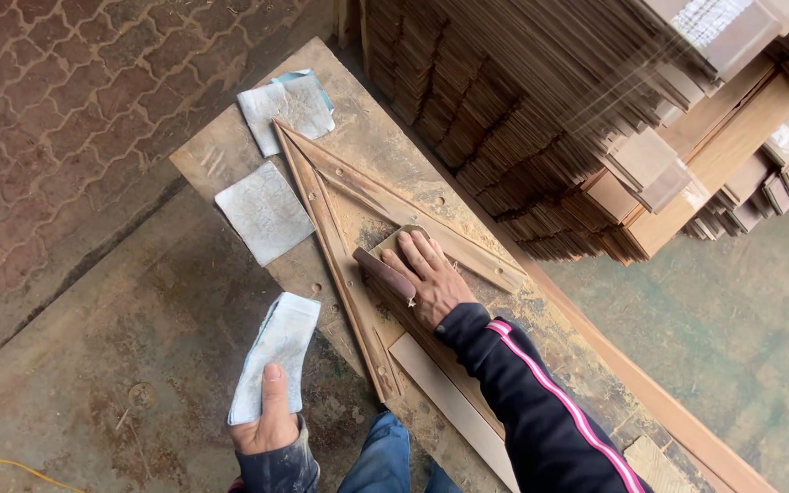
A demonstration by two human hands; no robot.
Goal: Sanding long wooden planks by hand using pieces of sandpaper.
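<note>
- Your right hand (431, 278) lies flat, fingers spread, pressing a sanding block (393, 256) onto the triangular wooden frame (340, 215); grip grasping the block, thumb along its near edge.
- The block sits inside the triangle, about halfway along it, touching the wood under your palm.
- The frame lies flat on the dusty board surface (221, 151), its point toward the far end, its wide end near your knees.
- Your left hand (271, 424) is held off the surface over the floor, grip clenched on a folded sheet of sandpaper (278, 351), thumb on top, sheet sticking out away from you.
- Two more worn sandpaper sheets lie on the surface left of the frame: one (265, 212) just beside the frame's long edge, another (287, 110) at the frame's tip, overlapping a blue-edged piece.
- A pale strip (440, 388) lies under your right forearm, beside the frame's wide end.
- A big stack of wooden pieces (541, 119) stands right of the surface, close behind the frame.
- Sawdust covers the surface around the block.
- Brick paving (57, 100) at far left, concrete floor (93, 365) below your left hand.
</note>
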